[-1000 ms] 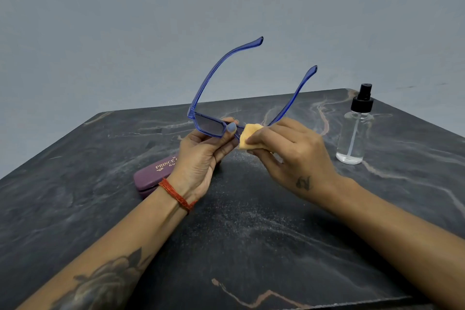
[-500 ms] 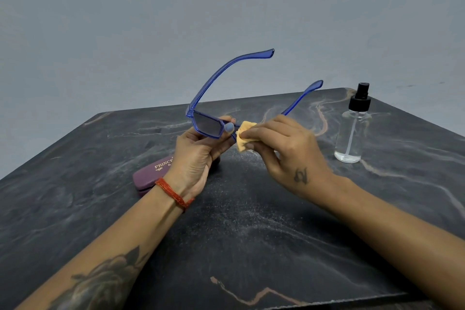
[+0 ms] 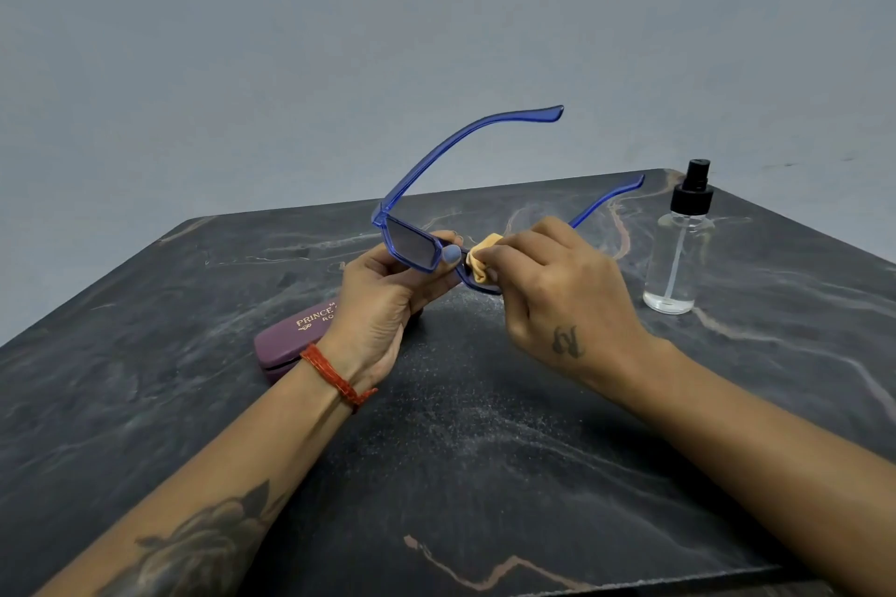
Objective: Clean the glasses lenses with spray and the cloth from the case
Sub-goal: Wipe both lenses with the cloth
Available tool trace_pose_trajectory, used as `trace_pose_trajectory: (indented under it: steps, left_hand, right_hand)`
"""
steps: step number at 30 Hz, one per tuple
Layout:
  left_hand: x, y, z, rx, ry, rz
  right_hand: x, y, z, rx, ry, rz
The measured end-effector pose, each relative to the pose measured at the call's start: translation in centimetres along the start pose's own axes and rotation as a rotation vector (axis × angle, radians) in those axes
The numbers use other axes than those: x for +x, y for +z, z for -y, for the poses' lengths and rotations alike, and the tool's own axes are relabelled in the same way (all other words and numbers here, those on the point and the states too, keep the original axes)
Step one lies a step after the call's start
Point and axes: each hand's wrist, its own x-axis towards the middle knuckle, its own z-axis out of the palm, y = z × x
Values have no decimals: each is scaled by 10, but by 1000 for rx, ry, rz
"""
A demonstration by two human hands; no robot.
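Both hands work above the dark marbled stone worktop (image 3: 485, 451): the left hand (image 3: 383, 301) pinches the blue plastic-framed glasses (image 3: 412, 247) at the bridge, and the right hand (image 3: 557, 291) presses a folded yellow cloth (image 3: 480, 259) onto one lens. Wiping looks under way; next, probably the other lens. Beyond lie a maroon case (image 3: 291, 339), a clear spray bottle (image 3: 679, 252) and a plain grey wall (image 3: 291, 39).
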Motion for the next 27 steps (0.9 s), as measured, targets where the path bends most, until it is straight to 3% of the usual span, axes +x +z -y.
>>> trace_pose_trajectory:
  steps: [17,27]
  left_hand:
    - [2,-1,2,-38,-8,9]
    - [0,1,2,5,-9,30]
  right_hand:
    - [-2,2,-1,337,99,-26]
    - [0,6,2,234,88,-19]
